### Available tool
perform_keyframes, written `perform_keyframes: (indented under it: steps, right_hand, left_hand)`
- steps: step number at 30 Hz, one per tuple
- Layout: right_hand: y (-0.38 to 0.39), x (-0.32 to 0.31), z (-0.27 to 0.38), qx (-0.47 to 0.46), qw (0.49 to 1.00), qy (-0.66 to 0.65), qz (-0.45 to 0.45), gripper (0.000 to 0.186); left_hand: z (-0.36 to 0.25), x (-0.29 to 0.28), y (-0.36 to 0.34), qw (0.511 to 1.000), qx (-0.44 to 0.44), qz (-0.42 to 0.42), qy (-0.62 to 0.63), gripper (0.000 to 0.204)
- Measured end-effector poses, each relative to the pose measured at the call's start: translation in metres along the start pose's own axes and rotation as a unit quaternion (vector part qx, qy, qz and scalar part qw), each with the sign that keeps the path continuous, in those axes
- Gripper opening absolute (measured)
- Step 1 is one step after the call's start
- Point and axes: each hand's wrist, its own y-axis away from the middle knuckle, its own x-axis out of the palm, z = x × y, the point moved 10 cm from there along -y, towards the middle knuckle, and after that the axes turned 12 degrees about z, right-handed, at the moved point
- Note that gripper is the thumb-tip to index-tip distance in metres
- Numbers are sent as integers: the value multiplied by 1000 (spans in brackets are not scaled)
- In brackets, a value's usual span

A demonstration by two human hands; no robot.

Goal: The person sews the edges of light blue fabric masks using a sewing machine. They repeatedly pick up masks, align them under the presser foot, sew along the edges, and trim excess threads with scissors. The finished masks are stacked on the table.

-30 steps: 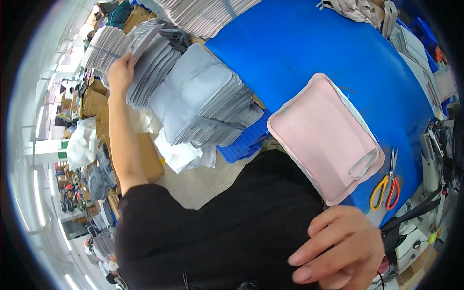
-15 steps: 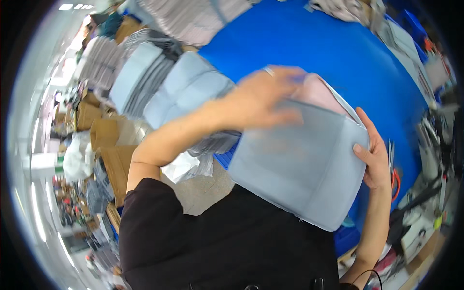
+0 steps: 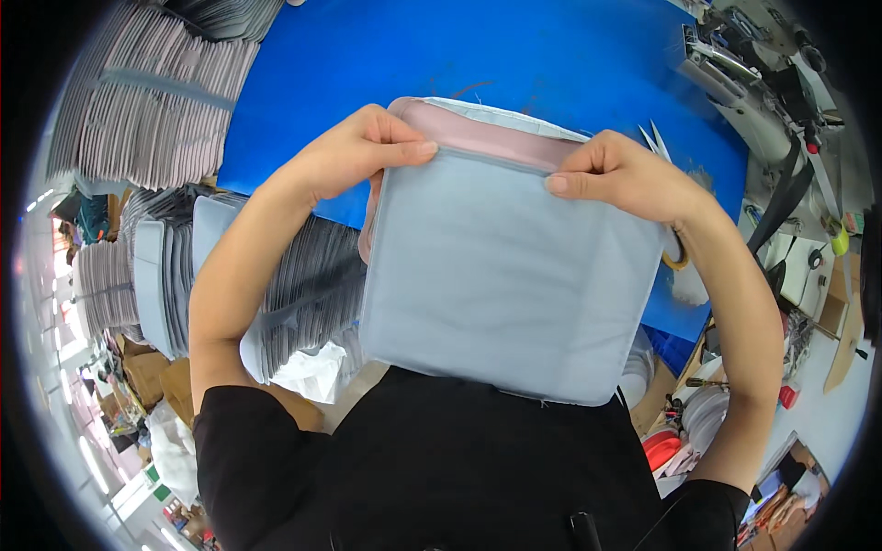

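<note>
A flat, rounded-corner fabric pouch, grey-blue in front, lies at the near edge of the blue table, its lower edge by my black shirt. Behind its upper edge shows a pink inner layer with a white rim. My left hand pinches the grey-blue front's top edge near the left corner, thumb on the front. Further right, my right hand pinches the same edge between thumb and bent fingers. Scissors lie just beyond my right hand, which covers part of them.
Blue table top stretches beyond the pouch. Tall strapped stacks of pinkish-grey pieces stand at the far left, with more grey stacks beside my left forearm. A sewing machine occupies the far right. Cardboard boxes sit lower left.
My left hand has come down from a blurred sweep above the pouch to its top edge. My right hand has moved from the pouch's right side to that edge. The view has turned.
</note>
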Motion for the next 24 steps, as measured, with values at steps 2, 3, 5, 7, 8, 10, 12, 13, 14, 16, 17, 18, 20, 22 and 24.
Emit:
perform_keyframes:
  steps: [2, 3, 5, 7, 8, 10, 12, 13, 14, 16, 17, 18, 20, 22, 24]
  right_hand:
    - [-5, -3, 7, -21, 998, 17, -56, 39]
    - [-5, -9, 20, -46, 985, 117, -121, 33]
    - [0, -10, 45, -92, 915, 306, -246, 26]
    - [-9, -12, 48, -119, 865, 377, -309, 21]
    - [-13, -15, 49, -132, 835, 412, -340, 20]
    - [-20, -25, 41, -119, 846, 376, -360, 21]
    - [-20, -34, 35, -94, 873, 322, -355, 22]
    - [-15, -35, 35, -76, 893, 287, -338, 22]
    - [-10, -34, 37, -60, 911, 252, -320, 22]
    - [11, -28, 53, -94, 904, 260, -328, 21]
    - [23, -24, 62, -111, 899, 263, -332, 21]
    - [34, -21, 69, -118, 895, 266, -337, 19]
    - [55, -14, 82, -133, 888, 271, -347, 15]
    - [65, -10, 88, -146, 887, 252, -359, 14]
    - [74, -9, 90, -146, 888, 238, -365, 15]
  left_hand:
    - [-23, -15, 6, 977, 71, -81, -186, 29]
    - [-38, -16, 12, 929, 149, -140, -309, 28]
    - [-52, -12, 20, 823, 226, -222, -471, 26]
    - [-56, -17, 18, 747, 232, -279, -558, 25]
    - [-44, -33, 7, 794, 201, -265, -509, 25]
    - [-17, -61, -15, 876, 140, -232, -400, 24]
    - [-33, -60, -12, 885, 125, -237, -380, 23]
    - [-43, -58, -6, 890, 118, -240, -370, 22]
    - [-57, -53, 5, 886, 137, -244, -371, 20]
    - [-80, -40, 31, 878, 174, -251, -369, 16]
    - [-93, -32, 43, 873, 196, -251, -368, 14]
    - [-104, -23, 54, 870, 218, -250, -365, 12]
    - [-119, -8, 68, 863, 249, -246, -364, 10]
    - [-130, 3, 77, 856, 270, -243, -368, 9]
    - [-136, 8, 81, 853, 282, -246, -365, 8]
